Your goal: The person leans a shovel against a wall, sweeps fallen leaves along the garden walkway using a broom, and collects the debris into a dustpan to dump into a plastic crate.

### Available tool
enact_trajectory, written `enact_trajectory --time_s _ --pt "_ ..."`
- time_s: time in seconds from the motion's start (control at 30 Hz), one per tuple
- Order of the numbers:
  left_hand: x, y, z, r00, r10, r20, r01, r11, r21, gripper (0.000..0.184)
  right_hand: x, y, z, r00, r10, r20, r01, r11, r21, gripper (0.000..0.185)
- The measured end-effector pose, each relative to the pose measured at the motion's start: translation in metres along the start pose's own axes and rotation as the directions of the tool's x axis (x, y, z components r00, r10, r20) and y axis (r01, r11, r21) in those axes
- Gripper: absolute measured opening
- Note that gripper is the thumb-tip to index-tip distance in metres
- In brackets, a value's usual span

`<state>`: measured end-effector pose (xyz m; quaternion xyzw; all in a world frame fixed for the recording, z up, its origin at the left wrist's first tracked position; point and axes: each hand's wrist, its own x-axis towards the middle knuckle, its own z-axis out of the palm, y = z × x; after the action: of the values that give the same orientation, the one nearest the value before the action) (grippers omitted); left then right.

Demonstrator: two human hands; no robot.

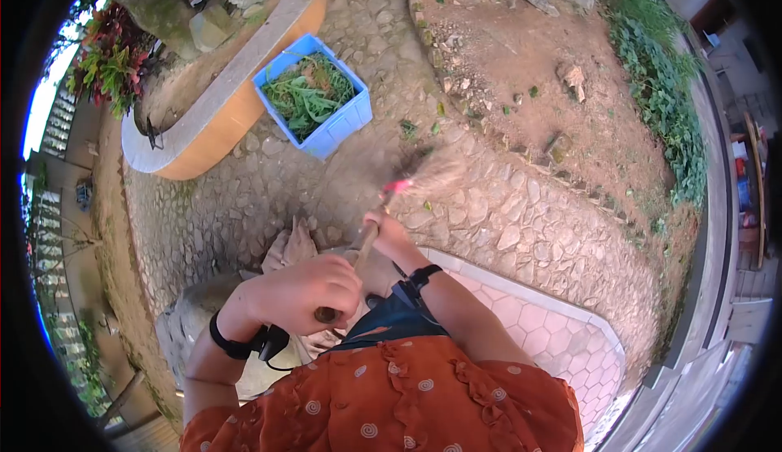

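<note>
Both my hands grip a broom (pixel 363 250) by its wooden handle. My left hand (pixel 305 291) is closed around the upper end, and the round butt of the handle shows past its fingers. Farther down, my right hand (pixel 391 237) is wrapped around the shaft. A red band (pixel 397 186) joins the handle to the bristles (pixel 436 167), which are smeared by motion over the stone paving. Beyond them stands a blue plastic crate (pixel 330 136) with cut green weeds (pixel 308 94) in it. Small green scraps lie on the paving near the bristles.
A curved planter wall (pixel 236 122) runs beside the crate at the left. Bare soil (pixel 497 53) lies at the upper right behind a stone edging. Pink hexagonal tiles (pixel 546 322) are to my right. A large grey stone (pixel 191 318) sits at my left.
</note>
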<state>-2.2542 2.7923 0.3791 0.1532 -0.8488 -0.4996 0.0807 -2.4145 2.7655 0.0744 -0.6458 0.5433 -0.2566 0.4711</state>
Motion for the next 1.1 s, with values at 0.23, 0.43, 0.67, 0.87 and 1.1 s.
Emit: enact_trajectory --time_s 0.23,0.43,0.67,0.87,1.1 --pt "-0.002 0.032 -0.026 0.969 0.185 -0.165 -0.2 0.977 -0.077 0.016 -0.013 -0.017 -0.038 0.977 -0.19 -0.097 0.183 0.98 -0.072 0.023" --pt "0.005 -0.071 0.035 0.897 -0.059 -0.437 -0.11 0.93 -0.351 0.017 -0.018 0.076 -0.074 0.998 -0.033 -0.051 0.025 0.986 -0.162 0.024" --pt "-0.035 -0.076 0.063 0.7 -0.246 -0.671 -0.037 0.925 -0.377 0.019 0.048 0.056 -0.037 0.945 -0.098 0.312 0.194 0.936 -0.293 0.012" --pt "-0.097 -0.027 0.08 0.527 -0.165 -0.834 -0.088 0.965 -0.247 0.02 0.055 -0.023 0.004 0.803 -0.272 0.53 0.462 0.846 -0.266 0.011" --pt "-0.154 0.024 0.19 0.029 -0.425 -0.905 -0.382 0.832 -0.403 0.024 0.014 -0.069 0.025 0.382 0.065 0.922 0.73 0.591 -0.344 0.036"
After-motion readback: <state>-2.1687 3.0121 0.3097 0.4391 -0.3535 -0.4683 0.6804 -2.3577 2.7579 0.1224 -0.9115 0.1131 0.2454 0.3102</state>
